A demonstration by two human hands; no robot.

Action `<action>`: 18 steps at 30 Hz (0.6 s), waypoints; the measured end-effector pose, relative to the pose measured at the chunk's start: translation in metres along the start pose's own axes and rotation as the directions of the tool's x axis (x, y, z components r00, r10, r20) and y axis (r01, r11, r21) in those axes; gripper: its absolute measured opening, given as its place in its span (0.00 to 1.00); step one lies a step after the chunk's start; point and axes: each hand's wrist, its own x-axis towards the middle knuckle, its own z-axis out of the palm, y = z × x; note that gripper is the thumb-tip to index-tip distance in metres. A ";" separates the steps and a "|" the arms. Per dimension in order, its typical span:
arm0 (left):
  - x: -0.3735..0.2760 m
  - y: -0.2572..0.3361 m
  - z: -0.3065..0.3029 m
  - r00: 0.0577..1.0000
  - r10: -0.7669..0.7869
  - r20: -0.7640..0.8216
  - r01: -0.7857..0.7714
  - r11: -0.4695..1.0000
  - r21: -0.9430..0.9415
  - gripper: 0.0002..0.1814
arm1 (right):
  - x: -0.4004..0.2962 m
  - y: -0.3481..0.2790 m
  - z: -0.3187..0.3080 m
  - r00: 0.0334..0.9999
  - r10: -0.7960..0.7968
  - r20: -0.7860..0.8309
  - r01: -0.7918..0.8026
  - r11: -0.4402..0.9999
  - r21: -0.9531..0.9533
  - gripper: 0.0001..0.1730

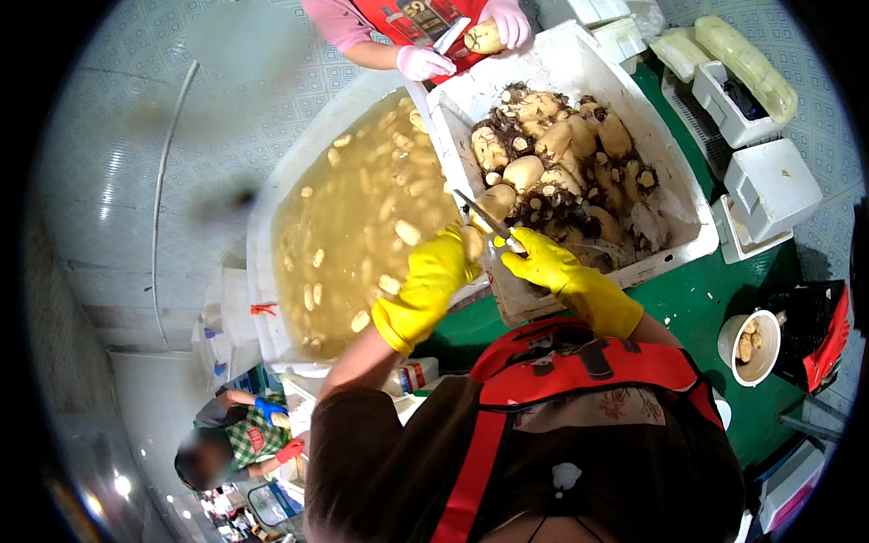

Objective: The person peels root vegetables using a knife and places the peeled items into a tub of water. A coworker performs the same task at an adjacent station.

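Observation:
My left hand (434,278), in a yellow rubber glove, grips a pale lotus root segment (472,243) above the edge between a water tub and a foam box. The gloved right hand (543,261) is closed on a knife (485,214) whose blade points up and left, beside the root. Lotus roots (557,139) with dark fibrous trimmings and cut ends fill much of the white foam box (679,153). Cut root pieces (407,232) float in the murky water (339,217) of the large tub at left. The fingertips of my left hand are partly hidden.
Across the box, a person in pink gloves (424,63) holds a knife and a root. Another person (237,434) works at lower left. Foam boxes (774,186) stand at right, near a white bucket (749,348) holding root pieces. A clear plastic bin (519,295) sits before me.

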 end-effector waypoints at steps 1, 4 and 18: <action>0.006 0.006 0.031 1.000 -0.027 0.011 0.024 0.987 0.160 0.31 | -0.003 -0.003 -0.004 1.000 0.023 0.018 -0.022 0.997 -0.070 0.22; -0.037 0.056 0.017 0.962 -0.038 -0.269 0.056 0.997 0.059 0.38 | -0.013 -0.010 -0.017 0.997 0.047 0.058 -0.031 0.968 -0.250 0.22; -0.039 0.047 0.035 0.984 -0.175 -0.043 0.105 0.751 -0.652 0.35 | -0.015 0.024 -0.023 0.979 0.136 0.153 -0.048 0.879 -0.475 0.17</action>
